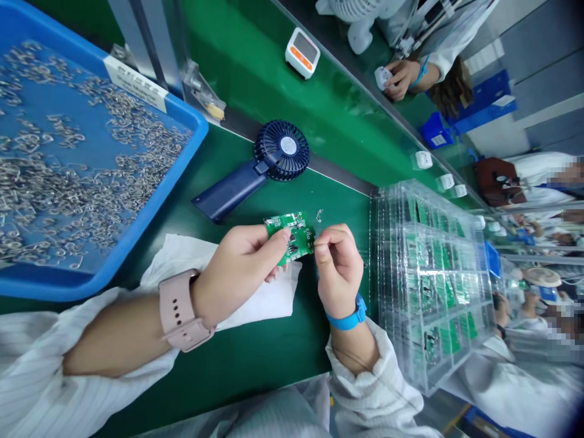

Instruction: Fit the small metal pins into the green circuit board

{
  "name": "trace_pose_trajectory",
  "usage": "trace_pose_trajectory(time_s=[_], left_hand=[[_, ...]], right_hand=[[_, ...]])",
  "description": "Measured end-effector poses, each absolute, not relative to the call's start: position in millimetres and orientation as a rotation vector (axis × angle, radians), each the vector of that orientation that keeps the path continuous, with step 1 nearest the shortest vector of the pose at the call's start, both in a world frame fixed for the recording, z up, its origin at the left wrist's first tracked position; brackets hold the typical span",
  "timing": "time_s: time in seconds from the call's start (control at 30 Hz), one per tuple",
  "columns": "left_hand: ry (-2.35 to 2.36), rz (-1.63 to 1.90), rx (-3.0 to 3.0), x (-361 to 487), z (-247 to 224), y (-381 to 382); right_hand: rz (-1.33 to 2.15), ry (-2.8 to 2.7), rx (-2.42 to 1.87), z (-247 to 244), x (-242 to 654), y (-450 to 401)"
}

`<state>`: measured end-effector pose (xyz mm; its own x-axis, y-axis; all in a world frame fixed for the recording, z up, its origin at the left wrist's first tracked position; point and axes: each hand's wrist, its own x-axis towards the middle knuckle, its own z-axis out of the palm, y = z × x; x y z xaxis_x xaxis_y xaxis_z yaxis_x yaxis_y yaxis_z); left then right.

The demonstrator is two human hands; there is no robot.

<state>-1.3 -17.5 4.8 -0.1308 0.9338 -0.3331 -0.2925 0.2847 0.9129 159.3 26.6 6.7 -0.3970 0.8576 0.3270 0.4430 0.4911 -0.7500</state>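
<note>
A small green circuit board [300,238] is pinched between the thumb and fingers of my left hand [244,264], which wears a pink watch strap. At the board's right edge, my right hand [338,263], with a blue wristband, has thumb and forefinger pressed together; whatever lies between them is too small to make out. Beneath the left hand and board lies a white cloth [269,298] on the green table [274,359]. A few tiny metal pieces [319,215] rest on the table just above the right hand.
A blue tray [103,277] of bent metal pieces fills the left. A dark blue fan [237,185] lies behind the board. Clear compartment trays [429,292] with green boards stand right. Beyond are a white timer [302,53] and another person's hand [401,79].
</note>
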Motion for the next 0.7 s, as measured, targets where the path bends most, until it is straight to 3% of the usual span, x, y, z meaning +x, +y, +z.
trace_pose_trajectory(time_s=[0.2,0.5,0.7], left_hand=[[1.278,1.208,0.679,-1.5,3.8,-17.6],[1.253,1.231,0.638,0.0,2.7,-16.9],[1.254,1.238,0.657,-0.2,2.3,-17.1]], right_hand=[[0.68,-2.091,-1.033,4.3,158.5,26.0],[0.924,-1.859,-1.084,-12.3,150.2,23.3],[0.846,-1.886,-1.073,-13.0,150.8,23.7]])
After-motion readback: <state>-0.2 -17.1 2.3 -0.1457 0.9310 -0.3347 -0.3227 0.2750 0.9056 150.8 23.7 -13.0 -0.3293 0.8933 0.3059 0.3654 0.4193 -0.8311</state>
